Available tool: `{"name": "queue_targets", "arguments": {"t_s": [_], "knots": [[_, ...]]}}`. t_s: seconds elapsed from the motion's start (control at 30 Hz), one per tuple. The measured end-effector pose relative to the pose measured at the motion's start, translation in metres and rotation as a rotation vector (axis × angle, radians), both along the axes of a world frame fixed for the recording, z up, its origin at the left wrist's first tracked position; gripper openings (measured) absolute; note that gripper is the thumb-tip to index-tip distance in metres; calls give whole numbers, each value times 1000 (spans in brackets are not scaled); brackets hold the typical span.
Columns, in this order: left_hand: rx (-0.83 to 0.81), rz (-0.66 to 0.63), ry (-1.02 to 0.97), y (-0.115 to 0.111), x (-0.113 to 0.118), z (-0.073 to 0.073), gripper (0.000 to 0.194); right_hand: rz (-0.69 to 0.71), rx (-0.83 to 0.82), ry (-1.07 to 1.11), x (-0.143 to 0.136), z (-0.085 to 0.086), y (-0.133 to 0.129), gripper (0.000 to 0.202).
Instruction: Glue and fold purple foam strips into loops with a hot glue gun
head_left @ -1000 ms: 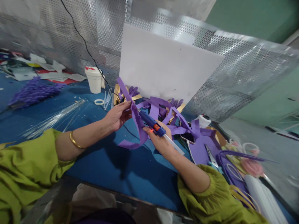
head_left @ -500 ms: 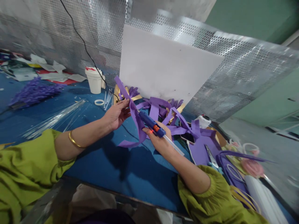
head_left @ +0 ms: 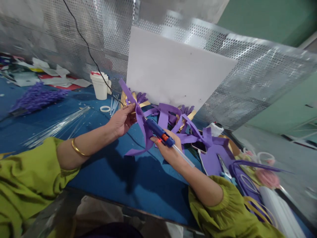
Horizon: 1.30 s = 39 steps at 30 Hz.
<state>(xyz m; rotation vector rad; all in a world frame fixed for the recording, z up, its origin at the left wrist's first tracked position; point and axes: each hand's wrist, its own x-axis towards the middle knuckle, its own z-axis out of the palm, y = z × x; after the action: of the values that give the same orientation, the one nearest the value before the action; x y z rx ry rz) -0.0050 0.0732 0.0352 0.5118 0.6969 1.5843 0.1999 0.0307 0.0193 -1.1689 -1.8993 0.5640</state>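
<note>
My left hand [head_left: 123,120] pinches a purple ribbon [head_left: 142,127] near its upper part, and the ribbon's lower end hangs in a curl above the table. In my right hand [head_left: 165,148] is a blue hot glue gun [head_left: 159,132] with a clear glue stick poking out of its back and a red light glowing. The gun's nozzle points up and left, close to the ribbon; whether it touches cannot be made out. Behind the hands lie more looped purple ribbons [head_left: 183,124] and small purple flower bunches [head_left: 141,98] with gold wrapping.
On the blue table [head_left: 138,185], a white cup [head_left: 100,86], a tape roll [head_left: 105,108] and glue sticks [head_left: 114,105] stand left of my hands. A purple flower bunch [head_left: 39,97] lies further left. Scissors [head_left: 225,168] are at right. A white board [head_left: 178,69] leans behind.
Both hands have shifted very slightly to the left, with the ribbon and the glue gun still in them. The things on the table have stayed put.
</note>
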Motion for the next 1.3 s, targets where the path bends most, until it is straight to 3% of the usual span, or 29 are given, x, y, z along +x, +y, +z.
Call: {"name": "queue_targets", "arguments": {"t_s": [0.9,1.3], "knots": [[-8,69,-21,2,-5,12,16,21,39,-33,0,-2,1,44],[0,88,-41,3,-9,14,7,27,68,-53,-1,-1,0,49]]}}
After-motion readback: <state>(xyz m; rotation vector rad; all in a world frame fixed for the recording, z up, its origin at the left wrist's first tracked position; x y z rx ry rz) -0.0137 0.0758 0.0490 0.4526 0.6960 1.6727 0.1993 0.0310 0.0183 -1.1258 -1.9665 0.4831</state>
